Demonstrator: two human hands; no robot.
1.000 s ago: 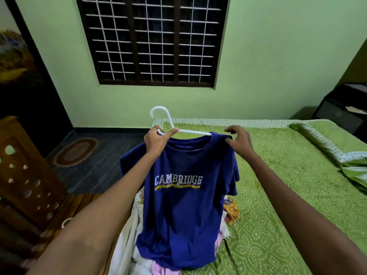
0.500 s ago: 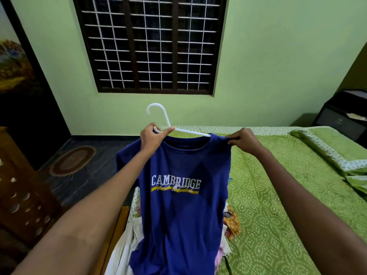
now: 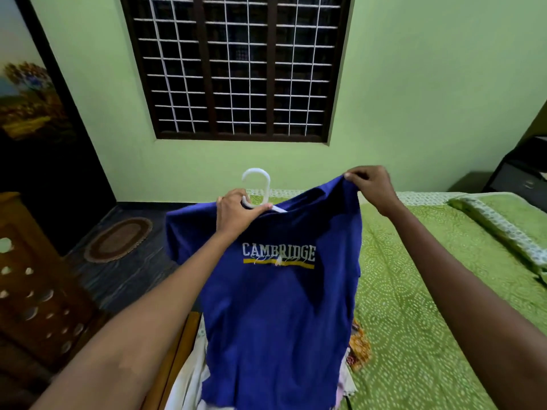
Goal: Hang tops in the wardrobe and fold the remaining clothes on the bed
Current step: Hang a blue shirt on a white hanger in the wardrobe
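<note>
Head camera looks down two outstretched arms over a blue cotton T-shirt [image 3: 278, 294] printed with white "CAMBRIDGE" lettering and a yellow stripe. It hangs in the air above the near edge of the bed [image 3: 429, 291]. The left hand [image 3: 236, 214] is clenched round the neck of a thin white plastic hanger [image 3: 260, 187], just under its curled hook, with the shirt's collar bunched below that grip; this looks like the anchor that carries the weight. The right hand [image 3: 373, 184], up and to the right of that grip, pinches the shirt's right shoulder seam and lifts it high, so the cloth rises in a peak. My reading is that the shoulder is being pulled over the hanger's arm, which is mostly hidden inside the fabric.

The shirt is soft and limp, falling in loose folds from both holds. Under its hem lies a heap of pale and patterned clothes [image 3: 355, 350], likely the ones yet to fold. A green bedspread with a small white repeating pattern covers the bed beneath them.
</note>
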